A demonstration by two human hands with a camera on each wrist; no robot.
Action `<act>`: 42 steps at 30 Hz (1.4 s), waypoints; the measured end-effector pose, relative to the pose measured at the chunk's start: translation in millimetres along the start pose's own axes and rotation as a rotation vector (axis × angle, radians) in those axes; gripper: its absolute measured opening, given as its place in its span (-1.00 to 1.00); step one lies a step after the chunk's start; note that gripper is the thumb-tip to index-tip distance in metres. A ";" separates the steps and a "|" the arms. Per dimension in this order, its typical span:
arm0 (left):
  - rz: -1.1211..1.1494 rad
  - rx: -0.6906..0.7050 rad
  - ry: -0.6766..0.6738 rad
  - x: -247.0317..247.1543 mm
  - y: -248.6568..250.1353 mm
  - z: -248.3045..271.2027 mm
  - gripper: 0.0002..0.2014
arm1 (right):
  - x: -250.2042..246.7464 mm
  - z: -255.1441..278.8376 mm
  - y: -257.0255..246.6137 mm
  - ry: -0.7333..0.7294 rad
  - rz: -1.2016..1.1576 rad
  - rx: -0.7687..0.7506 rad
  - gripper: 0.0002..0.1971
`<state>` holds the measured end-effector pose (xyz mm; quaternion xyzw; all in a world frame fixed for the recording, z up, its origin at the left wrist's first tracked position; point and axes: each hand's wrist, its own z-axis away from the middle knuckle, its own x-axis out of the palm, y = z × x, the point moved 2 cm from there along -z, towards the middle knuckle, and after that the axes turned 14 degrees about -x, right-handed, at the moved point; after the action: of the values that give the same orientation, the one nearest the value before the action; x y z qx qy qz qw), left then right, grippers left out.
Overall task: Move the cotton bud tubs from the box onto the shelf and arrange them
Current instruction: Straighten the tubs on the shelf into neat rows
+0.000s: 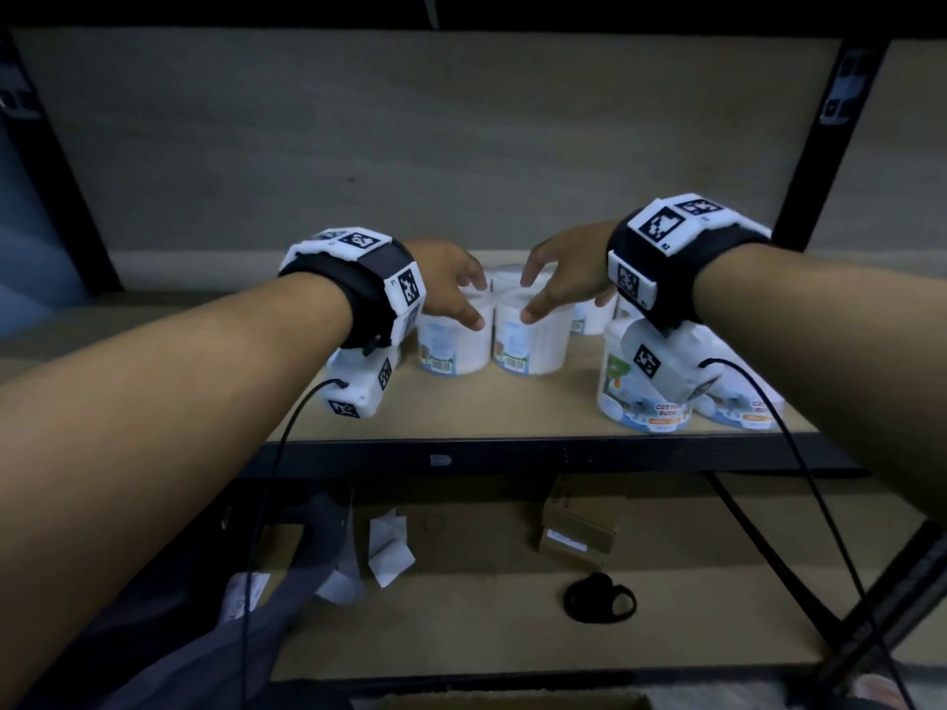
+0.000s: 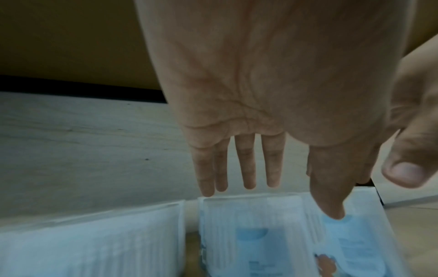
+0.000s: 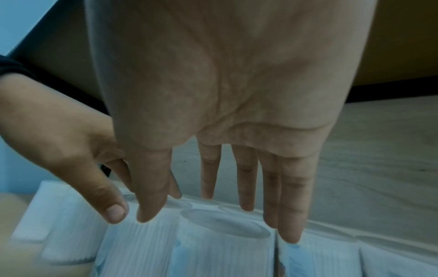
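Two bare forearms reach over the shelf edge: left hand (image 1: 451,284) and right hand (image 1: 558,279), fingers spread and empty, flank upright white cylindrical plastic cotton bud tubs (image 1: 533,333) on the pale wooden shelf (image 1: 512,407), directly below both hands.

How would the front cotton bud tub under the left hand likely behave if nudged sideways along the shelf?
The front tub stands upright on a flat base, so it would probably slide, not roll. It looks like thin plastic packed with cotton buds, so likely light and easily shifted. It sits close beside a neighbouring tub, so a rightward nudge would probably bump that too.
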<state>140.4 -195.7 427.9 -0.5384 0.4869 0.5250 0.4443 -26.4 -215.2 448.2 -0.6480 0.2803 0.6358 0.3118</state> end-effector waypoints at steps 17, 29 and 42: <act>0.045 0.028 0.063 13.4 -8.1 -16.2 -0.48 | 12.6 -22.9 -6.3 0.019 0.002 0.002 -0.55; 0.006 0.045 0.046 7.6 -5.0 -19.8 -0.52 | 7.7 -27.5 -2.3 0.042 -0.132 0.058 -0.63; -0.015 0.077 0.026 4.2 0.0 10.5 -0.52 | 6.1 2.4 -12.4 0.021 -0.054 0.043 -0.68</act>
<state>138.9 -185.6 423.1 -0.5312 0.5083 0.4955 0.4625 -18.3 -205.1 442.7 -0.6553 0.2794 0.6142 0.3396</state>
